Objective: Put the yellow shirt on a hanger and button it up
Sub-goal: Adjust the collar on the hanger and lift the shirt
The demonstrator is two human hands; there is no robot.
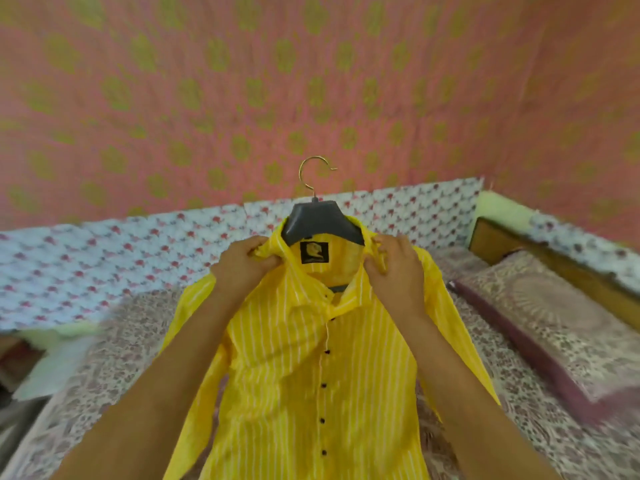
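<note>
A yellow shirt (294, 368) with thin white stripes and small dark buttons hangs on a dark hanger (320, 220) with a metal hook (311, 171), held up above the bed. The front looks fastened from the chest down, and the collar is open around a black label. My left hand (242, 265) grips the left side of the collar. The right side of the collar is pinched in my right hand (394, 265). Both forearms reach up across the shirt's front and hide parts of it.
A bed with a floral cover (104, 358) lies under the shirt. A patterned pillow (547, 327) sits at the right by a wooden headboard (519, 251). A pink patterned curtain (242, 81) and a white floral cloth (104, 258) hang behind.
</note>
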